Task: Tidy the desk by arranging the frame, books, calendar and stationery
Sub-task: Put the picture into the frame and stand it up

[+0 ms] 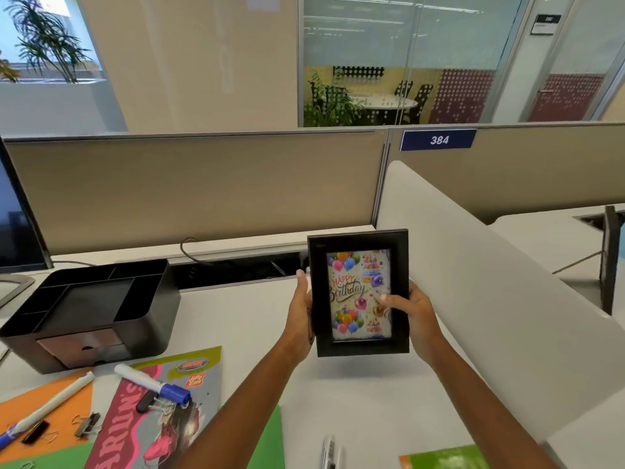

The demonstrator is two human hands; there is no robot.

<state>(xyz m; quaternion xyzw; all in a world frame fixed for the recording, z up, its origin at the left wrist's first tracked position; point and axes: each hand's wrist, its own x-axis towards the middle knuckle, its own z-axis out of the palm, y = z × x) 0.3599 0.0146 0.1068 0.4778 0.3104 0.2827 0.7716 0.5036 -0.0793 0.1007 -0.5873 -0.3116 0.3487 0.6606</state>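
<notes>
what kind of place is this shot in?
Most likely an open-plan office workstation: partition panels carrying a numbered plate reading 384, a monitor at the left, and a glass-walled meeting room behind. The black desk organiser fits too.

Left hand [299, 316]: I grip the left edge of the picture frame [353, 299], my thumb pointing up along its border and my fingers hidden behind it.
Right hand [417, 316]: I grip the right edge, my thumb laid across the front onto the glass and my fingers wrapped behind.
Left forearm [243, 394]: bare, slanting from near left up to the wrist.
Right forearm [480, 394]: bare, slanting in from near right.
Hands together: roughly level, palms facing inward.
</notes>
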